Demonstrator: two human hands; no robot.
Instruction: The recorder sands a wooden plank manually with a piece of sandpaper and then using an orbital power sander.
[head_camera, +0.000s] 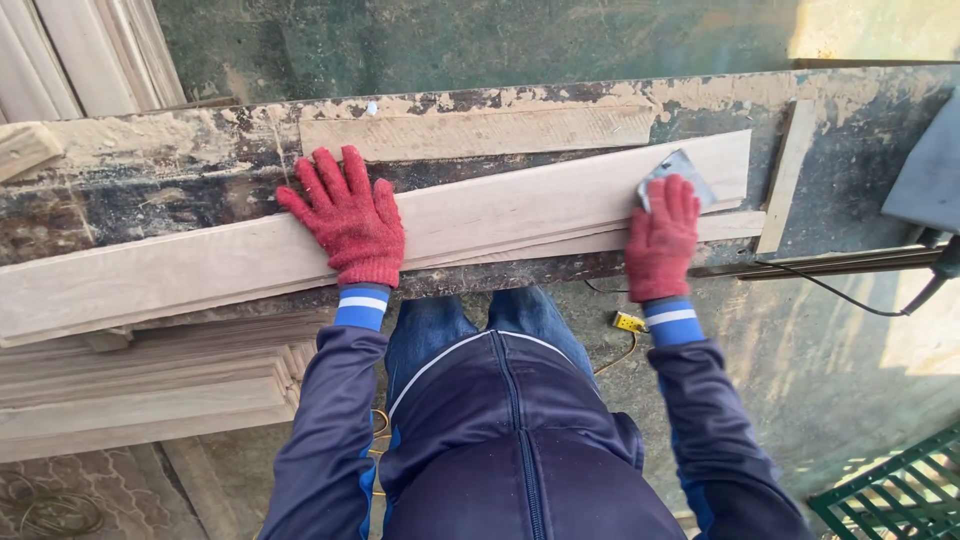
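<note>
Fingers spread flat, left hand (347, 218) on board (200, 262); right hand (661, 238) gripping sandpaper (685, 172)

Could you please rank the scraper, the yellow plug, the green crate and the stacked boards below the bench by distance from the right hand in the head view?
From the right hand:
1. Scraper, under its fingers.
2. Yellow plug, on the ground just below.
3. Green crate, lower right corner.
4. Stacked boards, far left.

A woodworking shop: a filler-smeared bench (150, 190), moulded planks (150, 385) stacked below, more mouldings (80, 50) leaning behind, rough concrete floor (800, 370).
</note>
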